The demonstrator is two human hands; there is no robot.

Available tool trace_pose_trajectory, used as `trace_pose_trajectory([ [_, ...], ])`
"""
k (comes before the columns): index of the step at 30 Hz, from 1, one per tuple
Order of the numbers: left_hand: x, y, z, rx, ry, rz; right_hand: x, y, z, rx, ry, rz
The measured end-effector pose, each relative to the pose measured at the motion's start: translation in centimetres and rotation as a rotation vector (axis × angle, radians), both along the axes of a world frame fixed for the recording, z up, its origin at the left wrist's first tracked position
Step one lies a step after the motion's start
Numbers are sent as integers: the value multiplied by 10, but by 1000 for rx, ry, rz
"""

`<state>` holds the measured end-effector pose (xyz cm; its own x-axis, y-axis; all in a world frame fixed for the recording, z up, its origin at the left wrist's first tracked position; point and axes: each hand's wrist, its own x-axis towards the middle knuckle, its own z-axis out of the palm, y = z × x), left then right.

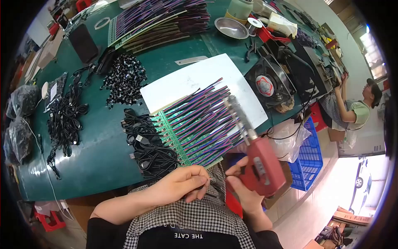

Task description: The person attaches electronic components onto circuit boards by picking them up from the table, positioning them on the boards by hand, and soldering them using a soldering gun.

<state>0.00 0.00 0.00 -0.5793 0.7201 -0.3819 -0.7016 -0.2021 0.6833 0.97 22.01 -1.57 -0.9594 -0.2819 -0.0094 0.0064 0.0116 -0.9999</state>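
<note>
My right hand [244,182] grips a red-handled soldering iron [259,159] whose metal barrel points up over a row of multicoloured wires [203,120]. The wires are soldered to green circuit boards [176,139] lying partly on a white sheet [190,79]. My left hand [184,182] is pinched shut at the near end of the boards; it seems to hold a thin strand of solder wire, too fine to be sure. Black cables [147,147] lie just left of the boards.
On the green table [99,153] are a pile of small black parts [124,79], more black cables [64,120], wired boards [157,18] at the back, a metal bowl [231,28] and a fan [269,81]. A blue crate [309,159] stands on the floor. Another person [352,110] works at the right.
</note>
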Motion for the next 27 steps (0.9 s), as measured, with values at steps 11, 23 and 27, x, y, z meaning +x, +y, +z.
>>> trace_pose_trajectory([
  [11, 11, 10, 9, -215, 275, 213, 12, -26, -6, 10, 20, -32],
  [23, 15, 12, 18, -631, 833, 253, 15, -29, -2, 102, 136, -54],
  [27, 19, 12, 12, -522, 891, 371, 9, -29, 17, -123, 5, 36],
])
